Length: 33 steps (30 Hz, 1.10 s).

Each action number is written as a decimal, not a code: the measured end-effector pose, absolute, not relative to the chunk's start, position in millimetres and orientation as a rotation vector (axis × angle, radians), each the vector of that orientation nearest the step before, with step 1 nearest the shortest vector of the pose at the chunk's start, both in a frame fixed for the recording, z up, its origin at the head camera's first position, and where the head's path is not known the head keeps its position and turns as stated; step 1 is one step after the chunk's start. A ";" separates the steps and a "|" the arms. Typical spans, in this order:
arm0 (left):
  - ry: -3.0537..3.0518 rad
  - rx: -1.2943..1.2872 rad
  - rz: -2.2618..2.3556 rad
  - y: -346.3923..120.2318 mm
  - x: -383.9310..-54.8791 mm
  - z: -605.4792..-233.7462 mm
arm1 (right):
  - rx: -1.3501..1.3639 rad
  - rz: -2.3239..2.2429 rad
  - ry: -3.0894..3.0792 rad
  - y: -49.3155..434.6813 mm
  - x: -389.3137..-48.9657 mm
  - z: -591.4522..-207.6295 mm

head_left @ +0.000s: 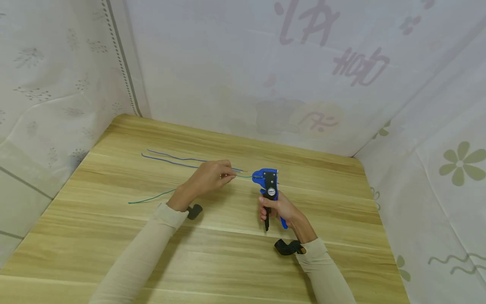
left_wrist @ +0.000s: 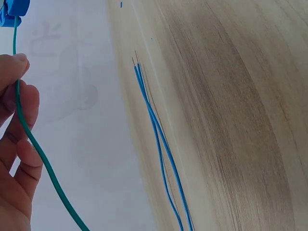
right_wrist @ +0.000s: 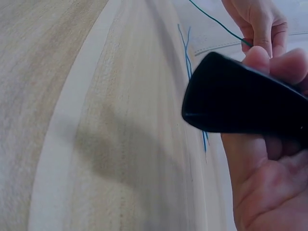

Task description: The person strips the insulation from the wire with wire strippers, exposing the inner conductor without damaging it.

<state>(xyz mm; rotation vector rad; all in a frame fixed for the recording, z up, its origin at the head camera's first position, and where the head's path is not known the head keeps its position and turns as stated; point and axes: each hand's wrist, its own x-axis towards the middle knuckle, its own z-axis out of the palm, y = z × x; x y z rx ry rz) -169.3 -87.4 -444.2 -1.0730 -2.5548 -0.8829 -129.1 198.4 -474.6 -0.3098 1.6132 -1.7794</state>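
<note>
My left hand (head_left: pixel 210 177) pinches a green wire (left_wrist: pixel 49 166) between thumb and fingertips. One end of this wire runs into the blue head of a wire stripper (head_left: pixel 270 181); the other trails back past the left wrist. My right hand (head_left: pixel 284 207) grips the stripper by its handles, head up. A black handle (right_wrist: pixel 231 96) fills much of the right wrist view, with fingers wrapped around it. Beyond the left hand, two blue wires (left_wrist: pixel 153 118) lie close together on the table, bare metal showing at their near ends.
The wood-grain table (head_left: pixel 228 261) has patterned cloth (head_left: pixel 212 76) hanging behind it and at both sides. A tiny blue piece (left_wrist: pixel 121 5) lies on the table past the blue wires' bare ends. Black wrist mounts (head_left: pixel 286 247) stick out from the sleeves.
</note>
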 end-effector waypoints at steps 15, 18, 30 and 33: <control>-2.481 -1.062 -0.938 -87.4 -169.9 -445.8 | -0.341 -1.802 1.562 199.6 -129.9 -475.3; -2.467 -1.064 -0.942 -87.5 -170.2 -446.5 | -0.346 -1.804 1.554 199.9 -130.8 -475.6; -2.423 -1.076 -0.951 -87.3 -169.8 -445.8 | -0.376 -1.807 1.524 201.4 -132.8 -475.3; -2.417 -1.076 -0.952 -87.4 -169.5 -445.1 | -0.377 -1.805 1.519 201.3 -133.0 -475.1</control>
